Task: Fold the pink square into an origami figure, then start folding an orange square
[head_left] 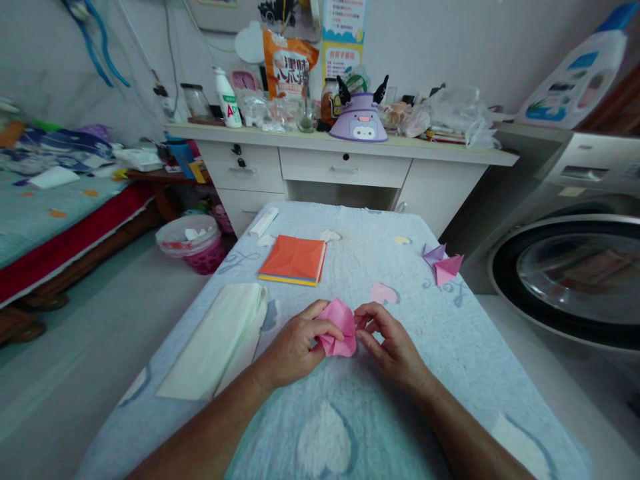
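A pink folded paper with creases and a rounded outline is gripped in my left hand, thumb below and fingers over its face. My right hand is at the paper's right edge, fingers curled with a gap between thumb and forefinger; whether the fingertips touch the paper is hard to make out. Beyond my left hand lies a stack of square papers, orange on top with yellow below. Toward the right edge of the table sit a pink folded paper piece and a purple folded paper piece, touching or overlapping.
A pale folded cloth or paper bundle lies left of my hands on the patterned tablecloth. Farther back is a small white box. A cluttered white desk stands behind, a washing machine right, a pink bin left.
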A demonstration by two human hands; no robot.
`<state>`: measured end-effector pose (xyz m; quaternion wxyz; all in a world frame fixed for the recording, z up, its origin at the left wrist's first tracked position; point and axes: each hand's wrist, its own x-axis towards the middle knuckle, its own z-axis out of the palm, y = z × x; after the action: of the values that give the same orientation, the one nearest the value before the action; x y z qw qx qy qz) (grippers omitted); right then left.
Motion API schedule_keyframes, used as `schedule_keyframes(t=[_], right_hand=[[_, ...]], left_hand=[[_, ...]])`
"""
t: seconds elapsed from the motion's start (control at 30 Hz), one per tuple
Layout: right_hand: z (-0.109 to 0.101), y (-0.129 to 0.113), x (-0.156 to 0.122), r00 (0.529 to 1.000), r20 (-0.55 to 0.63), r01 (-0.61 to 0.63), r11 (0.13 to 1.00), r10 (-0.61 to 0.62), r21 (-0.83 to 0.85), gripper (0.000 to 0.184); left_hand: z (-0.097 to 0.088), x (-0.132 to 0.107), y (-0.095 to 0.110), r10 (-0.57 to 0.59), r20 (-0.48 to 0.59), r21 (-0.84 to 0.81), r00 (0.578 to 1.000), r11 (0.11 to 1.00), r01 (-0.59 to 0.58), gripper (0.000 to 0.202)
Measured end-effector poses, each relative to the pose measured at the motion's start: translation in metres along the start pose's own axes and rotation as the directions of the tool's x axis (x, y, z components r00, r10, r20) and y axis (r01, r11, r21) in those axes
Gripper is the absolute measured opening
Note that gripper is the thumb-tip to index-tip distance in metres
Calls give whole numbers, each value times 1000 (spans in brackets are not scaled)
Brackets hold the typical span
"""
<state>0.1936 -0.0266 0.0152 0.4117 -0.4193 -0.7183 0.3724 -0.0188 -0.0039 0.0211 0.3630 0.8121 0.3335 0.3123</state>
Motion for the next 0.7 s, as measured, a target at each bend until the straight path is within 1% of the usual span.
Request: schedule_keyframes(t=[0.17,0.27,0.4,0.47,0.53,0.6,0.67,0.7], right_hand=[[2,1,1,996,-6,-89,991,90,97,14],[1,-1,3,991,9,-132,980,132,152,13],[2,2,3,981,64,-195,943,185,270,20],[3,5,3,979,73,-202,924,189,323,21],[3,7,2,986,39,-165,917,162,363,20],[1,7,2,995,-3,-95,931,103,352,23],[-2,5,2,1000,-4,-13,966,15,258,24],[-4,4,2,999,16,26,982,-29,189,22]], left_hand=[[0,0,2,7,-10,4,1000,1000,-7,36],[-1,0,2,7,-39,-20,999,1000,-8,33],[-2,0,1,-2,-79,-64,997,998,-3,31],[-1,0,1,-5,-93,-68,996,998,-1,32],[-1,0,2,-4,-98,-61,995,998,-2,34],[-1,0,3,3,-97,-45,995,999,-8,39],[-1,1,4,14,-96,-30,995,999,-17,41],[-1,1,5,23,-93,-26,995,999,-25,42]])
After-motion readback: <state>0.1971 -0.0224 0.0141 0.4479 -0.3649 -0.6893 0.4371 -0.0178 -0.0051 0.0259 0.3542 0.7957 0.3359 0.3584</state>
